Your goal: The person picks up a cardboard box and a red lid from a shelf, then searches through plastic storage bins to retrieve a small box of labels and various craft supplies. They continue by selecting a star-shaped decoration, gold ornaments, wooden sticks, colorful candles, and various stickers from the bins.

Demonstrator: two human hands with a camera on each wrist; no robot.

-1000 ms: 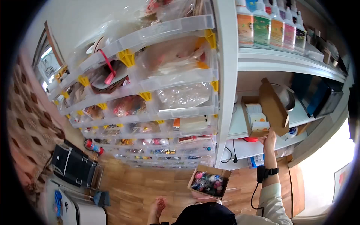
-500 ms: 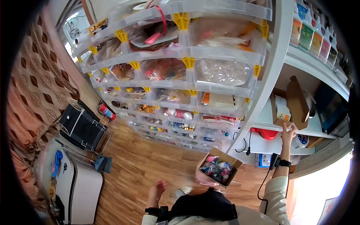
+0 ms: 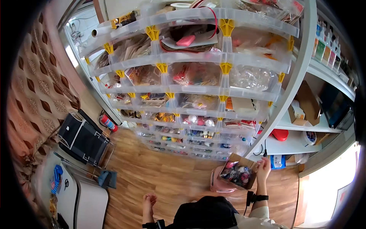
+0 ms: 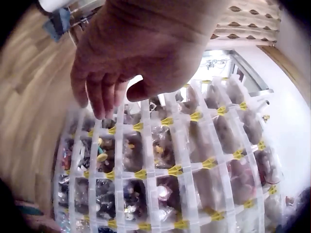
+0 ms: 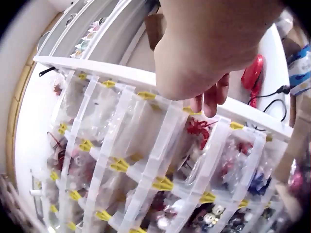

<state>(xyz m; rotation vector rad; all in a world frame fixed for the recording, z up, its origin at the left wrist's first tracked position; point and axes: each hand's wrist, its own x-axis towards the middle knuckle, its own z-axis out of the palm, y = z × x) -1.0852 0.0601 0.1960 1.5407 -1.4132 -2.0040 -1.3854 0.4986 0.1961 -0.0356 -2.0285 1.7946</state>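
Observation:
My right hand (image 3: 263, 170) hovers at the right edge of an open cardboard box (image 3: 249, 184), its fingers loosely bent with nothing in them. Small colourful wrapped pieces (image 3: 237, 173) fill that box, which sits over a pink container (image 3: 220, 184) on the floor. In the right wrist view the fingers (image 5: 210, 102) hang relaxed, overlapping the drawer rack. Low on the left, my left hand (image 3: 149, 201) hangs loosely curled and holds nothing. The left wrist view has the left hand (image 4: 141, 53) in front of a clear plastic drawer rack (image 3: 156, 89) with yellow connectors.
On the white shelf (image 3: 284, 124) at right stands another open cardboard box (image 3: 310, 105) with white cards inside. Below it are a red item (image 3: 280, 134) and a black plug cable (image 3: 265, 150). A folded black chair (image 3: 85, 135), a fire extinguisher (image 3: 108, 122) and a white cabinet (image 3: 91, 202) are left.
My right hand has left the shelf box and come down beside the floor box. The head view has swung left, and my left hand stays low.

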